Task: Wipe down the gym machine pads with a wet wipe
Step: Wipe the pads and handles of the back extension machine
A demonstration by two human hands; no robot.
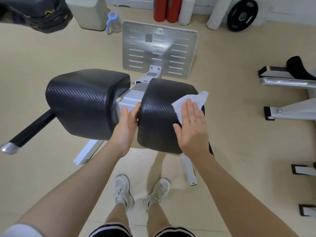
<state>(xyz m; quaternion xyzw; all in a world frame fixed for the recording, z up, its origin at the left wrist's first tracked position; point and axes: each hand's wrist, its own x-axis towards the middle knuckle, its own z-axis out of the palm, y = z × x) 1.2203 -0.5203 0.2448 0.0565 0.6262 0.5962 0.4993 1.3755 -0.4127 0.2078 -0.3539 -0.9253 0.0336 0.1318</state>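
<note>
Two black textured pads sit side by side on a white machine frame. My right hand [192,124] lies flat on the right pad [157,117], pressing a white wet wipe [188,101] against its top right side; the wipe sticks out beyond my fingertips. My left hand [127,124] grips the inner left edge of the right pad, in the gap between the pads, fingers hidden behind the edge. The left pad [82,101] is untouched.
A metal footplate [159,50] stands beyond the pads. A black handle bar [29,132] juts out left. A blue bottle [113,22], red and white rollers [166,9] and a weight plate [242,14] lie at the back. Another machine's frame [289,98] stands right.
</note>
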